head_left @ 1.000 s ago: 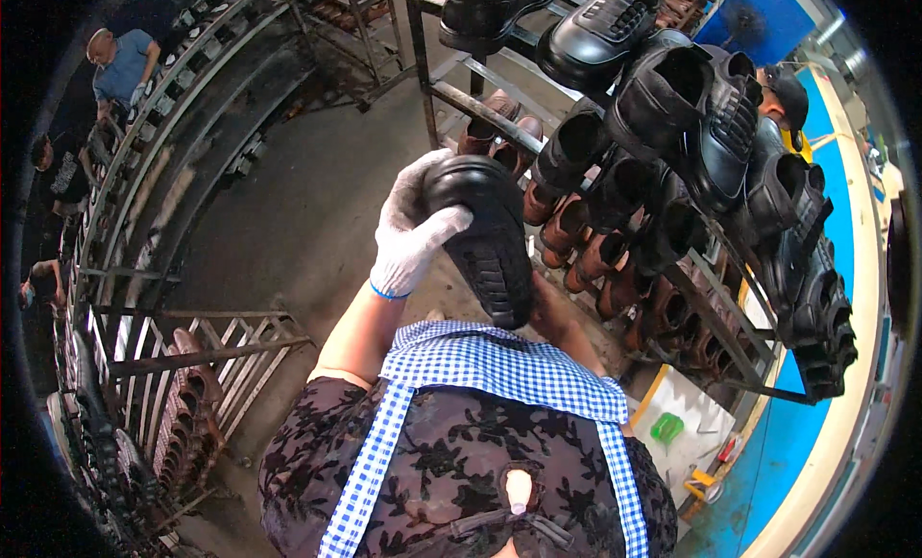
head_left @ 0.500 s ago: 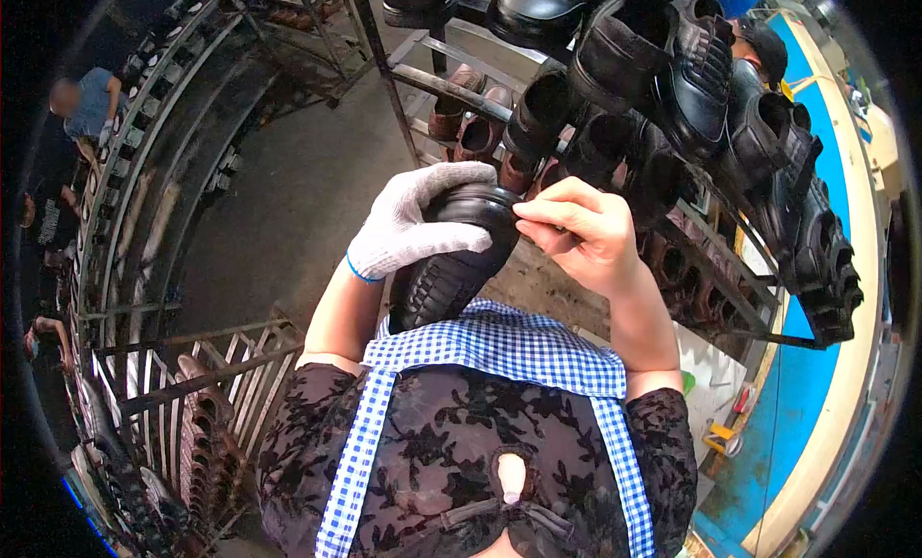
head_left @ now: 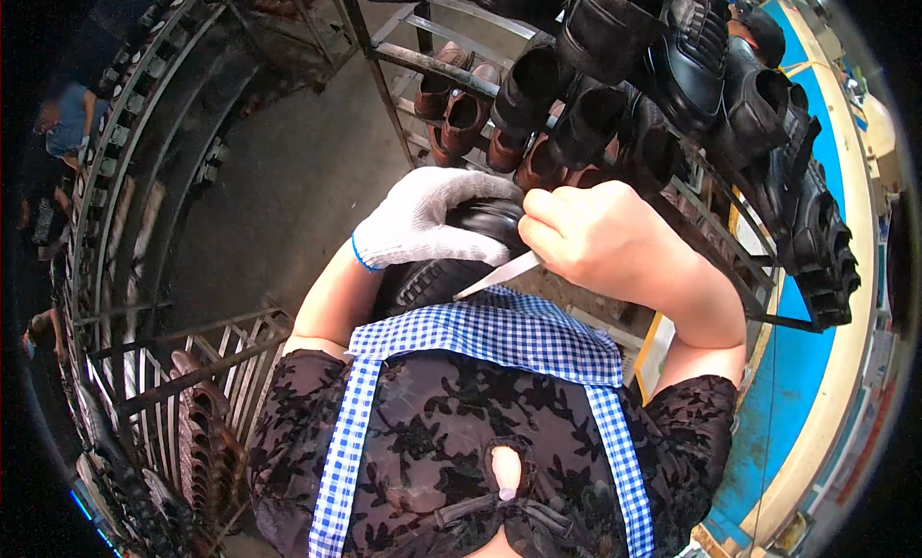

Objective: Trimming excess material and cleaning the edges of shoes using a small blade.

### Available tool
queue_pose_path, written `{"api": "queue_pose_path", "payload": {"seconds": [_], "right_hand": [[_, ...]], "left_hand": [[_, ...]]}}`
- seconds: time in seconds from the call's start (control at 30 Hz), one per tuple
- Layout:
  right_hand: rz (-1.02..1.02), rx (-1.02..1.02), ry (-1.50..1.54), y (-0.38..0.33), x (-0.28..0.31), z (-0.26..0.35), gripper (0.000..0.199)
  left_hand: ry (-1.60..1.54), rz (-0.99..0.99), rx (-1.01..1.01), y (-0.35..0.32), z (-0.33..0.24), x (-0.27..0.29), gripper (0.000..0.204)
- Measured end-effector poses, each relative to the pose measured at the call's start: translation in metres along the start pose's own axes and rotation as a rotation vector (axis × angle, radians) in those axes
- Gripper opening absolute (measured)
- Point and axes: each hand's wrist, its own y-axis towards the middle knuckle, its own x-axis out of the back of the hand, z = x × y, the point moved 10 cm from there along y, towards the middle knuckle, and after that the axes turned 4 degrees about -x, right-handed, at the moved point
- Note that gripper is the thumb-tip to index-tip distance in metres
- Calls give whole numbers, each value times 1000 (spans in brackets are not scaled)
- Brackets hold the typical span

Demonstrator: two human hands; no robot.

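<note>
A black shoe [head_left: 423, 284] is held in front of my chest, its toe end away from me. My left hand [head_left: 413, 222], in a white knitted glove with a blue cuff edge, is closed around the toe part. Against the right side of that toe, my bare right hand [head_left: 605, 236] has its fingers curled. From under it sticks a slim, pale, pointed tool [head_left: 499, 276], slanting down to the left across the shoe. The grip on the tool's other end is hidden, and so is much of the shoe's side behind the hands.
Ahead and right stands a metal rack [head_left: 442, 73] loaded with black shoes [head_left: 687, 73] and brown shoes [head_left: 464, 116]. Another slatted rack [head_left: 192, 380] with shoes is at lower left. A blue surface [head_left: 792, 385] runs along the right. Another person [head_left: 72, 126] is far left.
The pale pointed tool now shows below my right hand. That hand has turned over, with its back up and its elbow further out. The shoe stays in my left hand.
</note>
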Motion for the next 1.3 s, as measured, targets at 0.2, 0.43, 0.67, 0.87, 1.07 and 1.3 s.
{"api": "queue_pose_path", "payload": {"seconds": [0.2, 0.43, 0.67, 0.87, 1.07, 1.3], "right_hand": [[-11, -8, 98, -2, -14, 1, 18], [-365, -252, 834, -29, -31, -53, 22], [-553, -338, 807, -48, -26, -41, 17], [-303, -140, 361, -26, 2, -11, 24], [-30, -66, 132, -15, -1, 1, 11], [0, -96, 133, -6, -21, -3, 24]], "left_hand": [[13, 52, 37, 0, 6, -12, 68], [-252, -12, 129, -9, 12, -8, 69], [-343, -111, 253, -20, 22, 1, 75], [-295, -53, 157, -15, 13, -8, 64], [-163, 15, 102, -8, 8, -17, 67], [-107, 12, 102, -8, 17, -18, 70]]}}
